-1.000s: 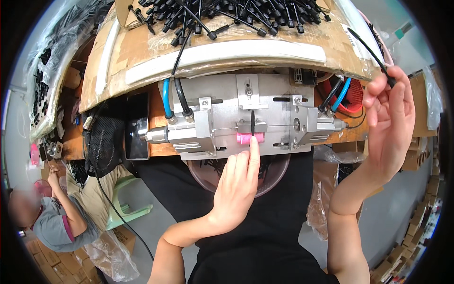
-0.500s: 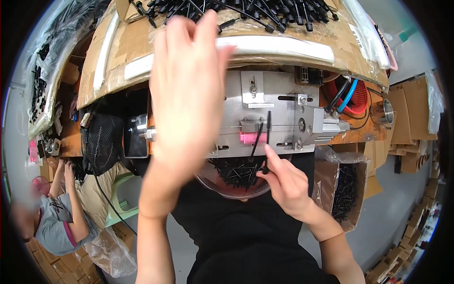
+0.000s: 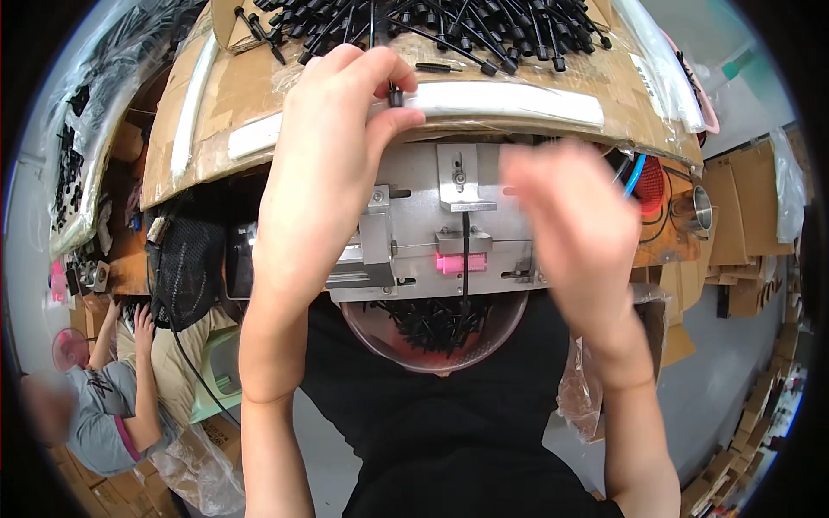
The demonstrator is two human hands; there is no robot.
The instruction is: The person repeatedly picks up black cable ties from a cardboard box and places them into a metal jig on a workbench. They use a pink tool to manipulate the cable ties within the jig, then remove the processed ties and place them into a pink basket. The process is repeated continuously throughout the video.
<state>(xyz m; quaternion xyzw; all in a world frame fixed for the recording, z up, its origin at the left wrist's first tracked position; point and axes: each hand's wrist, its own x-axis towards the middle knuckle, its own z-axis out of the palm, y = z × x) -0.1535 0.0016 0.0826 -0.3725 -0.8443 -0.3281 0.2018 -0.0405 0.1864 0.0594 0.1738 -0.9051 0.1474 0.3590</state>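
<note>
A: Item one, the grip. The left hand (image 3: 324, 164) is closed on one black cable tie (image 3: 395, 93), its thumb and forefinger pinching the square head at about 12 o'clock in the picture, just above the white strip (image 3: 509, 102) on the cardboard tray's (image 3: 216, 121) front edge. Little of the tie shows beyond the fingers, so which way its long axis runs cannot be told.

B: And the other hand?

A: The right hand (image 3: 574, 229) is blurred, fingers spread, holding nothing, in front of the metal fixture (image 3: 414, 224) towards 3 o'clock. It hides the fixture's right part.

B: What surrounds the grip?

A: A heap of black cable ties (image 3: 449, 26), too many to count, lies on the tray at 12 o'clock, strands pointing every way. Below, one tie (image 3: 465, 259) stands upright in the fixture, long axis 12 to 6, crossing one pink block (image 3: 458, 263). One clear round bowl (image 3: 432, 332) under it holds more ties.

B: Anything further out?

A: One blue hose (image 3: 636, 173) and one red coil (image 3: 654, 186) at 2 o'clock, one black mesh bag (image 3: 186, 259) at 9 o'clock, cardboard boxes (image 3: 743, 250) at 3 o'clock. Another person (image 3: 112, 397) sits at 8 o'clock, both hands raised to a bench.
</note>
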